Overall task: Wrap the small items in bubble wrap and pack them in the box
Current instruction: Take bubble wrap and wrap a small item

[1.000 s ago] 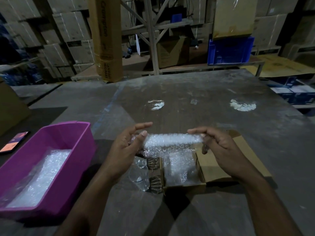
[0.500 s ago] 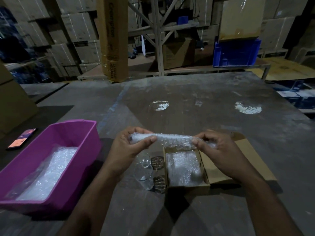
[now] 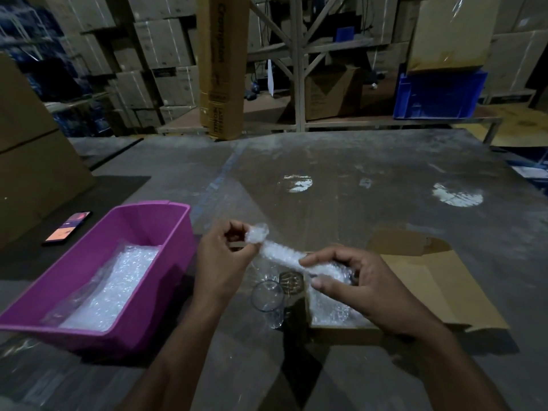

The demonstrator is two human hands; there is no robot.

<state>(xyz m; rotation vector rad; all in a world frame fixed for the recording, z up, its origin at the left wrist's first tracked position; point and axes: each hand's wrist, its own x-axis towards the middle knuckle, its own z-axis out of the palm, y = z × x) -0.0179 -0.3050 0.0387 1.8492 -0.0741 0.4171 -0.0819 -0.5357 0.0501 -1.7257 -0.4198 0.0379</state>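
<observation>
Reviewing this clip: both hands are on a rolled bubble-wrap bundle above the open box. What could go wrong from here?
1. The roll is held only at its ends, by the left hand and right hand, with no tape visible; it could unroll once released.
2. A bare glass lies beside the box, right under the hands; lowering the roll could knock it.

Slanted bubble-wrapped roll (image 3: pixel 284 256) above open cardboard box (image 3: pixel 415 292), seemingly holding another wrapped bundle (image 3: pixel 329 310).

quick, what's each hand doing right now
Left hand: pinches the upper end of the bubble-wrapped roll.
Right hand: grips the roll's lower end.
</observation>
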